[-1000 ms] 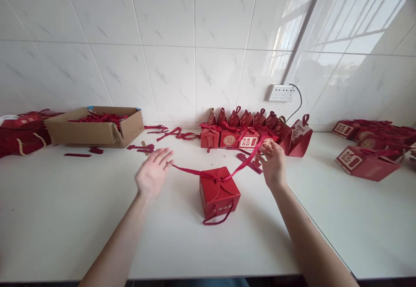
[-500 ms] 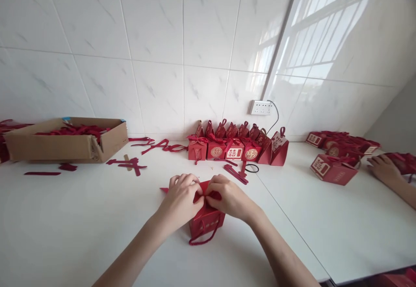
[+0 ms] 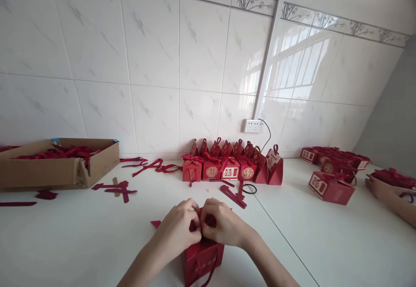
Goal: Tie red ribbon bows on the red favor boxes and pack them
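Note:
A red gift box (image 3: 204,259) with a cord handle hanging on its near side stands on the white table in front of me. Over its top, my left hand (image 3: 185,224) and my right hand (image 3: 221,224) meet, thumbs and fingertips pinched close together. Both seem to hold red ribbon at the top of the box, though the fingers hide most of it. A pointed red end sticks out to the left, behind my left wrist.
Finished-looking red boxes (image 3: 230,169) stand in rows by the wall. A cardboard box (image 3: 39,174) of ribbons is at left. Loose ribbons (image 3: 120,188) and a black ring (image 3: 249,188) lie between. More boxes (image 3: 332,188) and another person's hand (image 3: 378,187) are at right.
The view has tilted upward, so the table things appear lower. My hands remain at the top of the box, with their fingers curled more upright and closer together.

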Action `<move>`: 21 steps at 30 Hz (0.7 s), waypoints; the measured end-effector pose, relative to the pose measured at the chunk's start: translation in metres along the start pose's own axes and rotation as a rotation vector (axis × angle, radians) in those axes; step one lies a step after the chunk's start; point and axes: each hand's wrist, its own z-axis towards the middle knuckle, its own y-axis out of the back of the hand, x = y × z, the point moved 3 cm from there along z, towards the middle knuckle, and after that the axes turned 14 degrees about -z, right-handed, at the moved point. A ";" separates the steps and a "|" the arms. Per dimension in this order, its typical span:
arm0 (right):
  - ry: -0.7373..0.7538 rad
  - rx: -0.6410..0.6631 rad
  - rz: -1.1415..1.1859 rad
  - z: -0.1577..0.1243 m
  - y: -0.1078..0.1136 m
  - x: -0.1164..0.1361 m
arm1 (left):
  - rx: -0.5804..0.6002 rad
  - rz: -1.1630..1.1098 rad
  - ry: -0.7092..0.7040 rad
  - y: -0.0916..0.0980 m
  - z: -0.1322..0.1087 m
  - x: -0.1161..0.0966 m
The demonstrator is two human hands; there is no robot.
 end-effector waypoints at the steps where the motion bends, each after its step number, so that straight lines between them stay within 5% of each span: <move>1: -0.001 0.000 0.004 -0.001 0.000 0.000 | -0.015 0.029 -0.008 -0.001 -0.001 0.000; 21: 0.019 -0.041 0.033 -0.004 0.005 0.005 | -0.091 -0.050 -0.176 -0.001 -0.006 0.015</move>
